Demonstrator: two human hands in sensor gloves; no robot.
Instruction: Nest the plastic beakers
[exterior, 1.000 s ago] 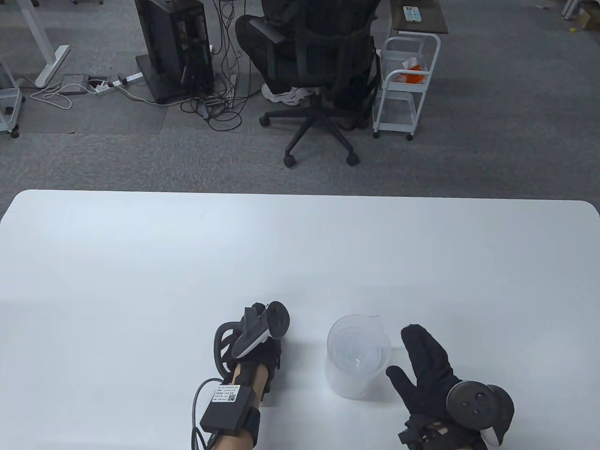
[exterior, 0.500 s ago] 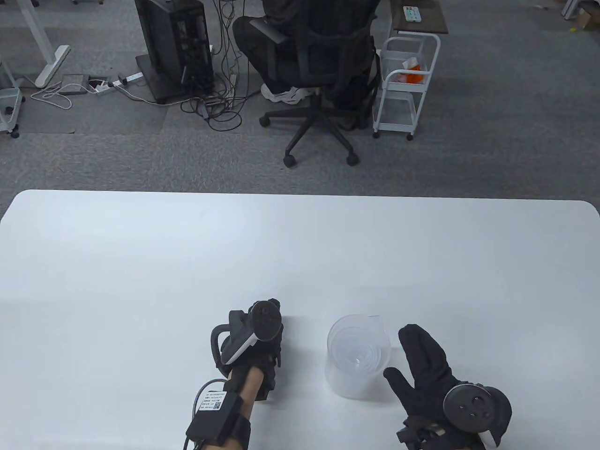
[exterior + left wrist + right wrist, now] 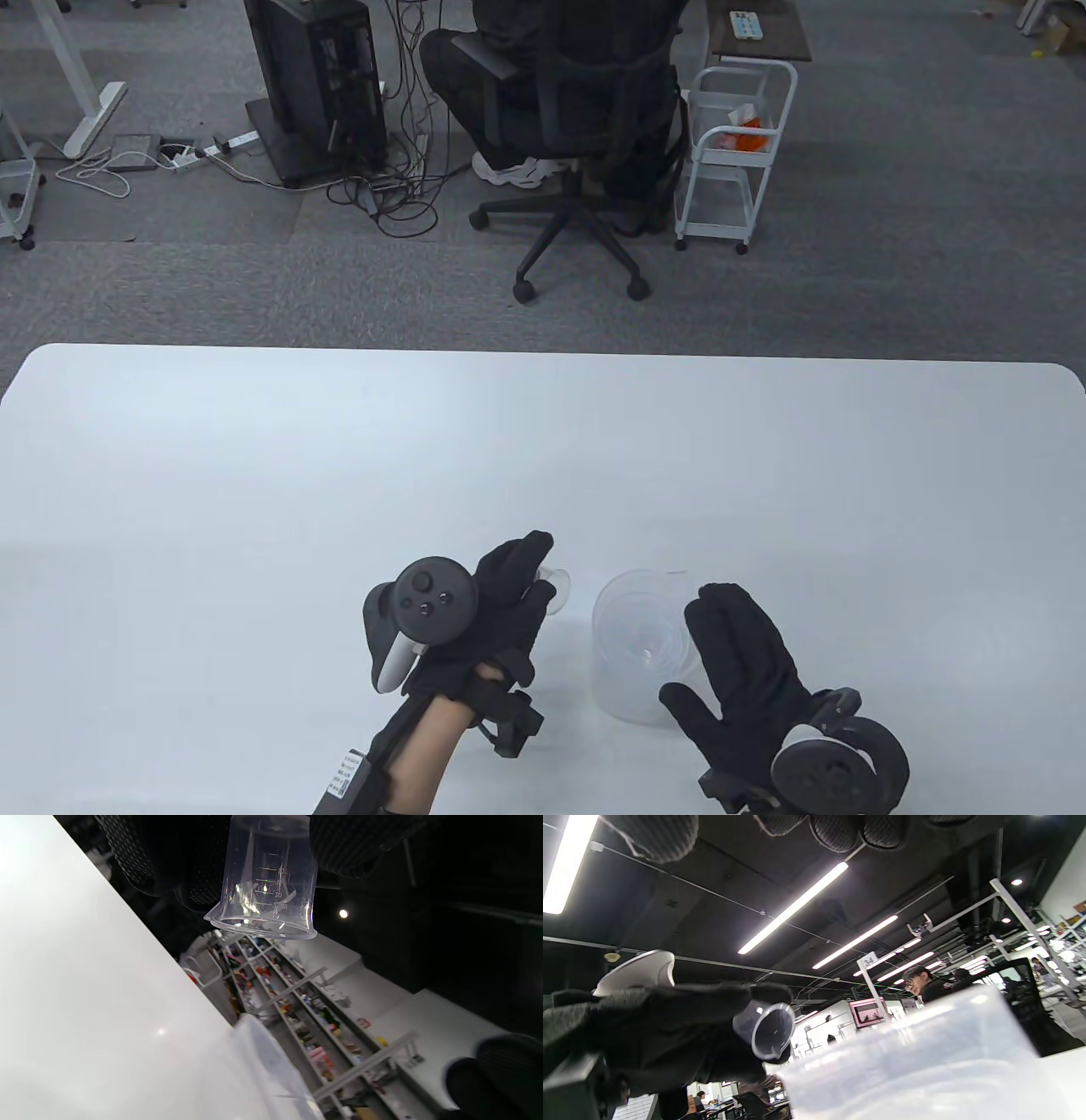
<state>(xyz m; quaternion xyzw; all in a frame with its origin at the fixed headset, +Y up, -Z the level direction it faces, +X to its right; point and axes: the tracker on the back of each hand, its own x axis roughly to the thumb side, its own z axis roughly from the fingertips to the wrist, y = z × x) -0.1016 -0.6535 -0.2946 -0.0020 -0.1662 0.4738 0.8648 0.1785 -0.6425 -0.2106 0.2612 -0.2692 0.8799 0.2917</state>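
Two clear beaker items appear: a small beaker [image 3: 267,882] lifted off the tabletop [image 3: 254,475], gripped near its base by the curled fingers [image 3: 131,853] of the left hand [image 3: 484,611], its mouth tipped toward the nested stack [image 3: 649,645] standing upright just to its right. Beside the stack's right wall, the right hand [image 3: 747,671] holds nothing, fingers [image 3: 721,611] extended and together; contact cannot be told.

We see only the rim of the small beaker [image 3: 558,586] past the left hand [image 3: 496,611] from above; the grip itself stays hidden. The nested beaker stack [image 3: 925,1060] blurs in the right wrist view, cut by the bottom edge. The right hand [image 3: 747,671] covers the stack's near right wall.
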